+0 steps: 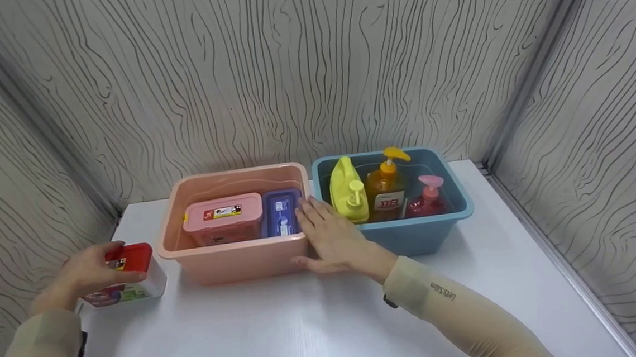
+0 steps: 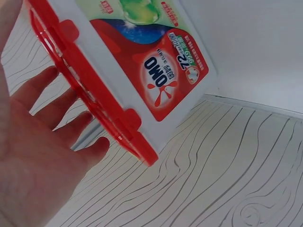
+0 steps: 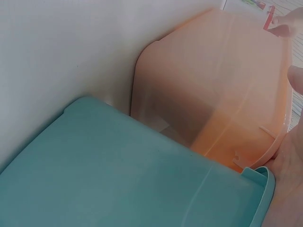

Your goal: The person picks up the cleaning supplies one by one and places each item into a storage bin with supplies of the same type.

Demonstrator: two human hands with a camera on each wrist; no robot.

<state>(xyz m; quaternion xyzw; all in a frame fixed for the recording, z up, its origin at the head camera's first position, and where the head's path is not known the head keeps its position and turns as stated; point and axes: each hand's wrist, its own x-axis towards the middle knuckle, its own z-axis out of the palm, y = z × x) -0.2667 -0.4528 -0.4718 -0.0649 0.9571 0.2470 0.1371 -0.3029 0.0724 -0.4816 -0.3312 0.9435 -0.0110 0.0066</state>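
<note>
At the table's left side, a white OMO laundry detergent box (image 2: 156, 80) with a red lid (image 1: 139, 257) stands beside the pink basket (image 1: 240, 262). My left hand (image 1: 92, 270) spans the lid from above, thumb along the near side and a fingertip at the far side. The right hand (image 1: 330, 236) rests with straight fingers on the pink basket's right rim, close to the blue basket (image 1: 406, 234). Inside the pink basket are a pink lidded box (image 1: 222, 213) and a dark blue box (image 1: 282, 212).
The blue basket holds a yellow jug-like bottle (image 1: 347, 193), an amber pump bottle (image 1: 384, 188) and a red bottle with a pink pump (image 1: 426, 202). Wood-patterned panels (image 1: 310, 72) enclose the white table (image 1: 250, 329) at the back and sides.
</note>
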